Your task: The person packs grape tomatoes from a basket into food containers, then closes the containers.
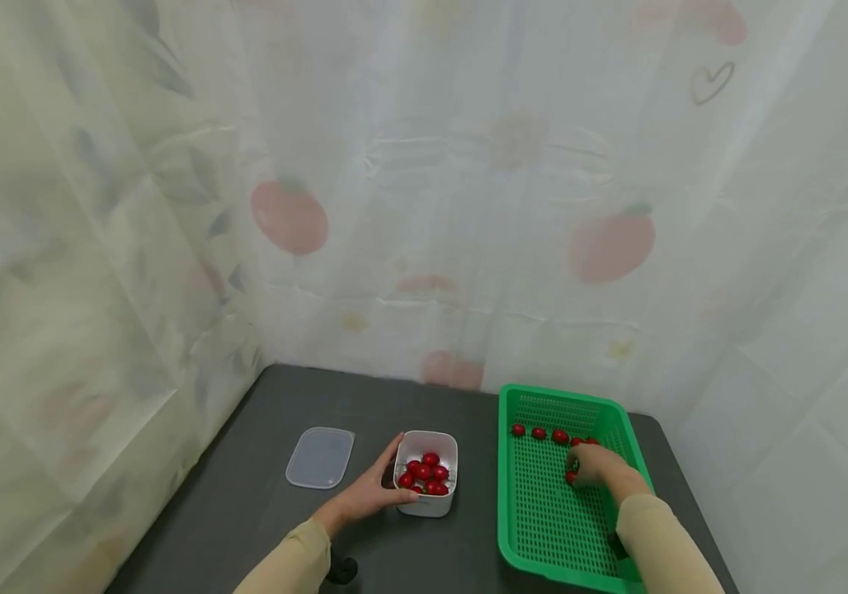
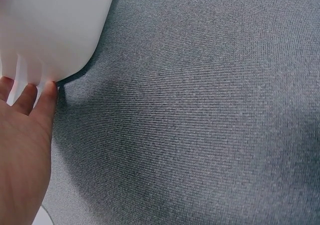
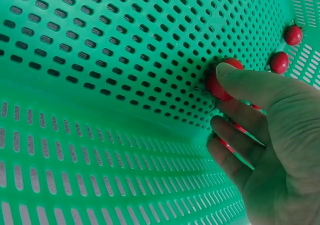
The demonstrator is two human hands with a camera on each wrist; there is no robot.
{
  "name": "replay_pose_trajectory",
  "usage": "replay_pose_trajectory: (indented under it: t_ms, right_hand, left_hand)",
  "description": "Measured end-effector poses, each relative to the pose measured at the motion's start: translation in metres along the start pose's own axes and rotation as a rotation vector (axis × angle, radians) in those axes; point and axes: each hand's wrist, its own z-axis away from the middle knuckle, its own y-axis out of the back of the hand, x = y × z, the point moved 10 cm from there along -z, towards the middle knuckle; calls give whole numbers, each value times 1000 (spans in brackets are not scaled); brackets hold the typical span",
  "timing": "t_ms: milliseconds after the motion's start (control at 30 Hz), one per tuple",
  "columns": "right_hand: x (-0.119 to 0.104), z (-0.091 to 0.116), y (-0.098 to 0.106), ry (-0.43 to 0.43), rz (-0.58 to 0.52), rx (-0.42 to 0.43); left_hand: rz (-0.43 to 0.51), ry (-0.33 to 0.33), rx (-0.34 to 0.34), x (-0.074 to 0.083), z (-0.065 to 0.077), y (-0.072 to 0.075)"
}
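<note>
My left hand (image 1: 366, 497) grips a square white plastic container (image 1: 426, 506), thumb on the near side and fingers round the left side. Several red cherry tomatoes (image 1: 424, 472) lie inside it. In the left wrist view, fingertips of the left hand (image 2: 22, 145) touch the wall of the white container (image 2: 55, 30). Over at the right, my right hand (image 1: 600, 464) reaches into a green perforated basket (image 1: 543, 528). Its thumb and index finger pinch a cherry tomato (image 3: 216, 86), seen in the right wrist view; another tomato shows just behind it.
More cherry tomatoes (image 1: 539, 433) lie in a row toward the basket's far end. A translucent lid (image 1: 320, 458) lies flat on the dark table (image 1: 394, 400), left of the container. Patterned curtains (image 1: 431, 231) hang behind and beside the table.
</note>
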Motion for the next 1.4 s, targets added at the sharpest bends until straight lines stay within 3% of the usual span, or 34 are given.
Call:
replay_pose_trajectory:
  t_ms: [433,733,1100,1400]
  right_hand:
    - [-7,11,-2,48,-12,13]
    - [-30,9,17,137,-28,58]
    - [-88,7,61,306,-68,112]
    - [-142,3,72,439,-46,126]
  left_hand:
    - [-32,5,15,-10,-4,4]
    - [-50,5,34,-9,-4,8]
    - [-31,-10,22,-3,-4,6]
    - [-54,19,48,-6,-1,7]
